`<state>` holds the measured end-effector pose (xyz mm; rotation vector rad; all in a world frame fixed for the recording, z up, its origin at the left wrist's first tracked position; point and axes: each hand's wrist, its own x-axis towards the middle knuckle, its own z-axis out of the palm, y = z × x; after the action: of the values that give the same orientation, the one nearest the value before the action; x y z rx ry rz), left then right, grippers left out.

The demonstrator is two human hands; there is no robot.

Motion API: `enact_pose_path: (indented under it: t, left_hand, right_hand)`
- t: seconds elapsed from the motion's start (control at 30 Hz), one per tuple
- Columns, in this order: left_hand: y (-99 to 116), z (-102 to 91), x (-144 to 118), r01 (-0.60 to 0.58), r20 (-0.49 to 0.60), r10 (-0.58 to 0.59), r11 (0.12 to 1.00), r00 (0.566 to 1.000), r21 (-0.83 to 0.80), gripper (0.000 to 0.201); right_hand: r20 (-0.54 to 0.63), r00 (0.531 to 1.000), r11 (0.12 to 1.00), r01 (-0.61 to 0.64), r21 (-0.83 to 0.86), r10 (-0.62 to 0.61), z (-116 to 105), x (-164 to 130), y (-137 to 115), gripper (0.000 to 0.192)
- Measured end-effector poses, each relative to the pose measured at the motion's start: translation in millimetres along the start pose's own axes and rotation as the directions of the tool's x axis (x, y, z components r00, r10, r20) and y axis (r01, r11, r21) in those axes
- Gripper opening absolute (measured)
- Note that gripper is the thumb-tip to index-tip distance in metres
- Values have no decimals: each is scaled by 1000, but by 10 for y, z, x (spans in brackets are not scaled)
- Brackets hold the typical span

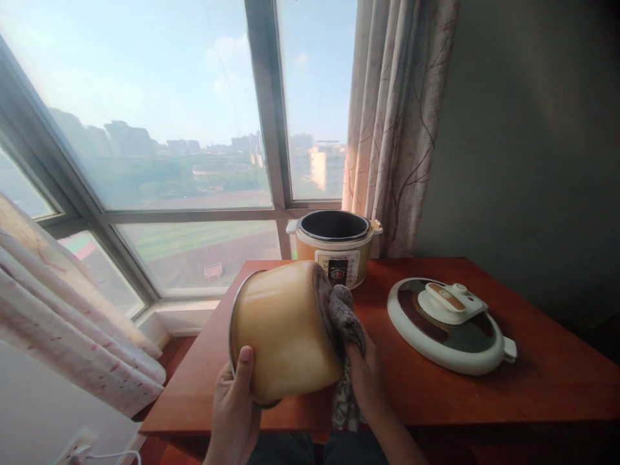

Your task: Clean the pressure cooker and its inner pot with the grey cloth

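A gold-coloured inner pot (pixel 281 336) is tilted on its side above the near part of the table, its rim facing left and its base facing right. My left hand (pixel 235 407) grips the pot at the rim, thumb on the outer wall. In my right hand (pixel 365 374) is a grey patterned cloth (pixel 347 316), pressed against the pot's base. The fingers of that hand are partly hidden by the cloth. Behind the pot stands the pressure cooker body (pixel 334 248), open at the top with a dark interior and a control panel in front.
The cooker's round white lid (pixel 445 326) lies on the right of the red-brown wooden table (pixel 547 387). Windows (pixel 169 129) and curtains (pixel 402 116) border the table's far and left sides. A plug with a white cable (pixel 80 452) sits at the lower left.
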<state>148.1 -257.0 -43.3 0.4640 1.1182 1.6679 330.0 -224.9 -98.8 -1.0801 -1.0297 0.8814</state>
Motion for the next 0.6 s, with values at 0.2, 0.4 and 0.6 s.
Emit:
enact_pose_path:
  t: [0.2,0.4,0.6]
  left_hand:
    - [-50,-34,1,-10,10,10,998,1000,54,61]
    - [-183,-94,-51,-138,25,136,965,990,224,55]
    - [-217,-38,-122,-447,175,418,748,891,491,56]
  right_hand:
    - [-98,989,992,-103,74,110,-7,-53,-7,48]
    - [-182,948,959,-233,162,261,-60,-114,11,42]
    - [-76,858,795,-433,425,508,-82,-137,-222,43]
